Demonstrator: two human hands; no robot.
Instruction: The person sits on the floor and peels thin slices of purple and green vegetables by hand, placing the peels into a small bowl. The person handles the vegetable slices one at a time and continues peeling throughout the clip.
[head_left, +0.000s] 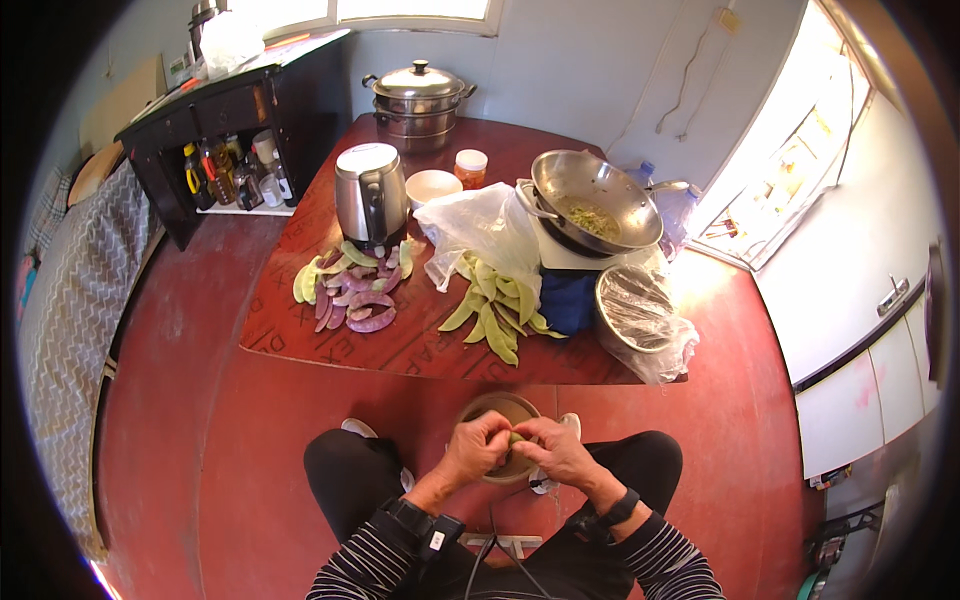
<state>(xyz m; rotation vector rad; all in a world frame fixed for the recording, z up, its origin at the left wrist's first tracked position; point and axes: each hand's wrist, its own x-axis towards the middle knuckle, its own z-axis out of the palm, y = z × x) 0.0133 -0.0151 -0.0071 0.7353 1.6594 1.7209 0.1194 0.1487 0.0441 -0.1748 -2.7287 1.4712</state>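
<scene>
My left hand (478, 447) and my right hand (553, 448) meet above a round basin (474, 407) on the floor between my feet, their fingers pinching a small green bean pod (515, 438) between them. The basin's contents are mostly hidden by my hands. On the red table (420, 367) in front of me, flat green bean pods (495, 330) spill from a translucent plastic bag (487, 217). Purple bean pods (371, 321) with a few pale green ones lie in a pile to their left.
A steel electric kettle (370, 196), a white bowl (433, 185), a lidded jar (470, 169) and a steamer pot (418, 101) stand on the table. A wok (600, 199) rests on a cooker at the right, near a plastic-covered bowl (634, 307).
</scene>
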